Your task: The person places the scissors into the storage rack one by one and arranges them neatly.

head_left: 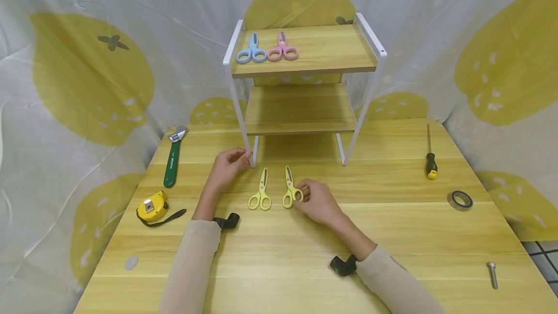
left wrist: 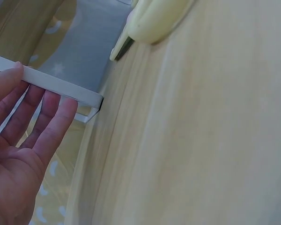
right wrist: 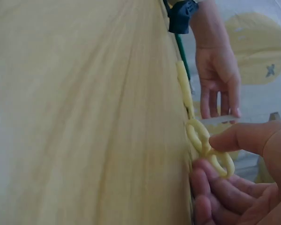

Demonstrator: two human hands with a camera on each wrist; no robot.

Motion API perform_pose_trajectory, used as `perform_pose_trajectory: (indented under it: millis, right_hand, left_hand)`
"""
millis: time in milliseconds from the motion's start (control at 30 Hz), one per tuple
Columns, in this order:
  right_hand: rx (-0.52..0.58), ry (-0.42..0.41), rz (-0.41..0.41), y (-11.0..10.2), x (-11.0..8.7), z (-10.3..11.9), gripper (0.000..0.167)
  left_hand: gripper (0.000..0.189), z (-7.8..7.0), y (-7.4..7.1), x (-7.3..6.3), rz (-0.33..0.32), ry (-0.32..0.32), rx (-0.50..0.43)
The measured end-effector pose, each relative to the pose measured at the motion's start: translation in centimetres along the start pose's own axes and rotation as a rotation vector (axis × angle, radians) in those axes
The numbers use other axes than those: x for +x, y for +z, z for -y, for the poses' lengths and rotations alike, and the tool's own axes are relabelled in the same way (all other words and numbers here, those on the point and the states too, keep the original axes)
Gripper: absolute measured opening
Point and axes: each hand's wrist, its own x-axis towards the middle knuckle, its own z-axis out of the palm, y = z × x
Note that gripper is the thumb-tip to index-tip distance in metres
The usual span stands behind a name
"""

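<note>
My left hand (head_left: 228,164) holds the front left leg of a small white-framed shelf (head_left: 240,115). In the left wrist view the thumb lies on one side of that leg (left wrist: 61,85) and the fingers on the other. Low over the table, my right hand (head_left: 319,201) pinches the handle loops of a pair of yellow scissors (head_left: 289,184), thumb and fingers on the loops (right wrist: 221,164) in the right wrist view. A second pair of yellow scissors (head_left: 262,189) lies just to their left, blades toward the shelf. Blue scissors (head_left: 252,52) and pink scissors (head_left: 282,51) lie on the top board.
To the left on the wooden table (head_left: 279,260) lie a green-handled adjustable wrench (head_left: 172,161), a yellow tape measure (head_left: 153,206) and a pale disc (head_left: 131,262). A screwdriver (head_left: 430,159), a bearing ring (head_left: 460,200) and a bolt (head_left: 492,275) lie on the right.
</note>
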Motion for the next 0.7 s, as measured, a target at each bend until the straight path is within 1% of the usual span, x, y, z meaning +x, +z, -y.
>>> perform_pose_trajectory:
  millis: [133, 300, 400, 533, 600, 700]
  right_hand:
    - [0.037, 0.015, 0.030, -0.6, -0.4, 0.4, 0.041]
    - [0.066, 0.040, 0.026, -1.9, -1.2, 1.3, 0.041]
    - [0.073, 0.031, 0.025, -3.1, -1.7, 1.9, 0.042]
    - [0.105, -0.003, 0.037, -5.2, -2.3, 2.7, 0.043]
    - [0.120, -0.024, 0.036, -6.4, -2.6, 3.5, 0.043]
    - [0.129, -0.059, 0.025, -8.0, -3.1, 5.0, 0.043]
  left_hand:
    - [0.040, 0.1, 0.0, -0.1, -0.001, 0.013, 0.004]
    - [0.040, 0.0, 0.1, -0.1, 0.001, 0.022, -0.002]
    - [0.038, 0.8, -0.1, 0.3, 0.002, 0.024, 0.001]
    - [0.036, 2.5, -0.3, 1.1, -0.002, 0.041, 0.022]
    - [0.036, 3.0, -0.3, 1.2, -0.010, 0.048, 0.033]
    - [0.038, 3.3, -0.4, 1.2, -0.025, 0.055, 0.047]
